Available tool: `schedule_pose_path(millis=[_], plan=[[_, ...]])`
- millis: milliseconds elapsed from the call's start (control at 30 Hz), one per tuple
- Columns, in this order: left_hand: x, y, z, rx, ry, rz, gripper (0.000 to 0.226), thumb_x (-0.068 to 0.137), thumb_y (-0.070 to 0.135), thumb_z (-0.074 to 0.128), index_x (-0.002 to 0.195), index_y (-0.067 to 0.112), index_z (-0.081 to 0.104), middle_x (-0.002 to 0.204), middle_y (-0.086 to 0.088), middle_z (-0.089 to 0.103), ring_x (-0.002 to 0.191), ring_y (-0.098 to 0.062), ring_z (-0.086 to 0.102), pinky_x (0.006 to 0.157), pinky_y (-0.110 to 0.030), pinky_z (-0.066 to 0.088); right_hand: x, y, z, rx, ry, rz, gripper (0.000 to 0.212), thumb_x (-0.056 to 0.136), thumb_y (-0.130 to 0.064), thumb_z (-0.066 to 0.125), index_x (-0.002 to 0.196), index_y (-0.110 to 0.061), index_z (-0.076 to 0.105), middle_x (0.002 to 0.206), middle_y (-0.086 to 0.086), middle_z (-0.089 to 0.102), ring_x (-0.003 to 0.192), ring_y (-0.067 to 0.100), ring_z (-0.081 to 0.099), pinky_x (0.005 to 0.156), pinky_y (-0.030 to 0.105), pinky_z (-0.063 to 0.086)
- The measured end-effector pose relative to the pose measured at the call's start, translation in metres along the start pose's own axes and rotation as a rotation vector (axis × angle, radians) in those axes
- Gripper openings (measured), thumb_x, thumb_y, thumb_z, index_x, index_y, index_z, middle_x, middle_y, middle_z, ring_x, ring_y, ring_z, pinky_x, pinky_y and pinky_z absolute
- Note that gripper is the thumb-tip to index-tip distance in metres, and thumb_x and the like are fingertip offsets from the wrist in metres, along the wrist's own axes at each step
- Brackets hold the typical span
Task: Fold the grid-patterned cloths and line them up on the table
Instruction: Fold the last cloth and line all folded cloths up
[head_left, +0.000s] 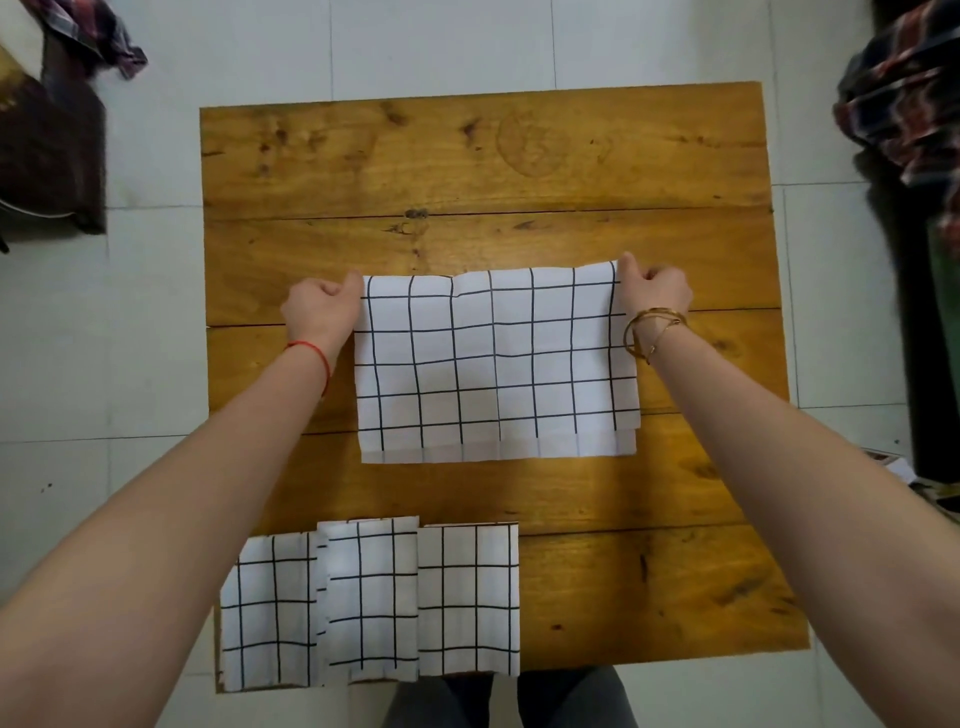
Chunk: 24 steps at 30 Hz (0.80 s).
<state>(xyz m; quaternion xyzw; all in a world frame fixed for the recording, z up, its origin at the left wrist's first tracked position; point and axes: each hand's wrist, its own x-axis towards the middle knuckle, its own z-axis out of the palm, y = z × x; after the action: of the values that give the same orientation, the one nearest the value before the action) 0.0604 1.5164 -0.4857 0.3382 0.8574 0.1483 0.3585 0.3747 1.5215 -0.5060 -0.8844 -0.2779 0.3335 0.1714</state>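
A white cloth with a black grid (496, 364) lies folded once in the middle of the wooden table (467, 166), its lower layer showing along the near edge. My left hand (322, 312) pinches its far left corner. My right hand (655, 291) pinches its far right corner. Three folded grid cloths sit side by side along the table's near left edge: the left one (270, 613), the middle one (371, 597) and the right one (470, 597), their edges slightly overlapping.
The table stands on a white tiled floor (441, 47). Dark plaid fabric (904, 98) hangs at the right edge of view, and more dark fabric (57, 104) lies at the upper left. The table's far half and near right part are bare wood.
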Motion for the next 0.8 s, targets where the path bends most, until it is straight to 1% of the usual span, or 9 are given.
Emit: schedule_pose_path(millis=[67,167,267,333,500,567,667,733,800], plan=[[0.003,0.002,0.003,0.003,-0.006,-0.028,0.047,0.094,0.041,0.053,0.054,0.019,0.041,0.056,0.001,0.041,0.053,-0.015,0.039,0.072,-0.028,0.04,-0.001,-0.003,-0.001,0.028,-0.012,0.006,0.045,0.089,-0.047,0.054,0.061,-0.013,0.047,0.065,0.003,0.047,0.068,0.025,0.049,0.061,0.034,0.04],[0.006,0.004,0.006,-0.016,-0.013,-0.039,0.04,0.094,0.039,0.057,0.06,0.018,0.051,0.062,0.001,0.049,0.058,-0.013,0.044,0.077,-0.027,0.043,-0.001,-0.006,-0.003,0.034,-0.027,0.025,0.04,0.088,-0.04,0.059,0.091,-0.001,0.067,0.084,0.014,0.064,0.088,0.037,0.062,0.074,0.041,0.051],[0.008,0.001,0.007,-0.077,0.006,-0.025,0.019,0.093,0.03,0.061,0.084,0.015,0.069,0.086,0.002,0.064,0.083,-0.013,0.055,0.088,-0.025,0.045,0.0,-0.006,-0.003,0.082,-0.03,0.008,0.02,0.083,-0.024,0.059,0.067,-0.014,0.052,0.065,0.005,0.047,0.061,0.025,0.042,0.053,0.028,0.033],[0.009,-0.002,0.007,-0.141,0.02,-0.031,0.014,0.092,0.027,0.063,0.092,0.015,0.071,0.094,0.003,0.066,0.09,-0.012,0.056,0.088,-0.025,0.044,0.001,-0.004,-0.003,0.145,-0.006,-0.002,0.015,0.083,-0.021,0.058,0.07,-0.015,0.052,0.068,0.005,0.045,0.063,0.018,0.039,0.057,0.026,0.032],[0.008,-0.011,0.01,-0.242,0.024,0.009,0.017,0.09,0.024,0.067,0.103,0.014,0.072,0.096,0.003,0.067,0.091,-0.009,0.058,0.086,-0.023,0.047,0.0,0.001,-0.003,0.28,0.07,-0.034,0.021,0.084,-0.024,0.06,0.064,-0.021,0.054,0.069,0.003,0.053,0.068,0.014,0.046,0.065,0.029,0.043],[0.005,-0.012,0.011,-0.232,0.005,0.04,0.023,0.091,0.024,0.065,0.111,0.014,0.069,0.096,0.004,0.064,0.091,-0.008,0.056,0.077,-0.015,0.045,0.002,0.004,-0.004,0.289,0.098,-0.03,0.01,0.086,-0.024,0.061,0.079,-0.018,0.059,0.071,-0.005,0.056,0.072,0.011,0.052,0.068,0.024,0.045],[0.003,-0.018,0.011,-0.22,-0.024,0.063,0.029,0.089,0.023,0.069,0.116,0.016,0.065,0.097,0.004,0.066,0.091,-0.007,0.059,0.073,-0.012,0.044,-0.001,0.008,-0.006,0.166,0.164,-0.088,0.024,0.088,-0.028,0.063,0.102,-0.011,0.055,0.082,-0.007,0.054,0.083,0.013,0.055,0.079,0.028,0.05],[0.002,-0.025,0.012,-0.235,-0.016,0.072,0.031,0.086,0.02,0.071,0.116,0.014,0.064,0.092,0.004,0.066,0.088,-0.008,0.061,0.083,-0.023,0.053,-0.008,0.014,-0.005,-0.061,0.252,-0.224,0.028,0.088,-0.031,0.06,0.105,-0.011,0.051,0.098,0.002,0.055,0.096,0.021,0.053,0.088,0.036,0.047],[-0.003,-0.03,0.014,-0.235,0.003,0.072,0.033,0.086,0.018,0.071,0.117,0.014,0.062,0.093,0.003,0.065,0.087,-0.011,0.061,0.09,-0.032,0.055,-0.02,0.019,0.0,-0.266,0.284,-0.459,0.03,0.091,-0.031,0.053,0.11,-0.008,0.051,0.108,0.009,0.054,0.102,0.026,0.05,0.088,0.038,0.041]])
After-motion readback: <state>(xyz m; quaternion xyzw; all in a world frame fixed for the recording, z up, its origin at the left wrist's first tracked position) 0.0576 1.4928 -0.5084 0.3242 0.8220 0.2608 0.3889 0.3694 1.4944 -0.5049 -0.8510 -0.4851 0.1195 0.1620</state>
